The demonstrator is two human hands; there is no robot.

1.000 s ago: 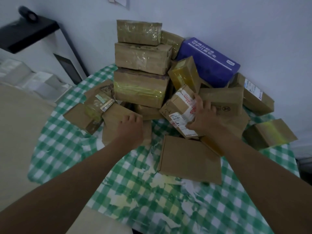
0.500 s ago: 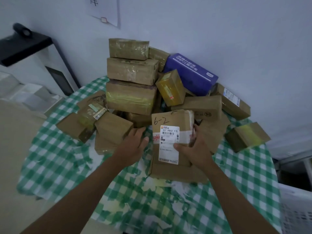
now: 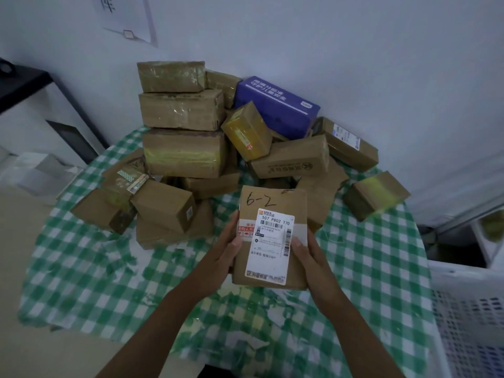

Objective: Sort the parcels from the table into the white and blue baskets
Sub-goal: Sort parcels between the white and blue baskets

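Observation:
A brown cardboard parcel point(image 3: 270, 211) marked "6-2", with a white shipping label, is held up above the table, label facing me. My left hand point(image 3: 221, 257) grips its left edge with the thumb on the front. Its right edge is gripped by my right hand point(image 3: 311, 261), thumb on the label's side. Behind it a heap of several brown parcels point(image 3: 185, 154) and one blue box point(image 3: 275, 105) is piled on the green-and-white checked table point(image 3: 90, 268). The white basket point(image 3: 469, 317) shows at the right edge. No blue basket is in view.
A loose parcel point(image 3: 375, 195) with yellow tape lies at the table's right side. Small parcels point(image 3: 163, 204) lie left of centre. A white wall stands behind the heap. A black-and-white cabinet point(image 3: 32, 105) is at the left.
The "6-2" parcel came off the heap in my right hand and turned label-up. My left hand left the parcels on the left and took its left edge; both hands drew it toward me.

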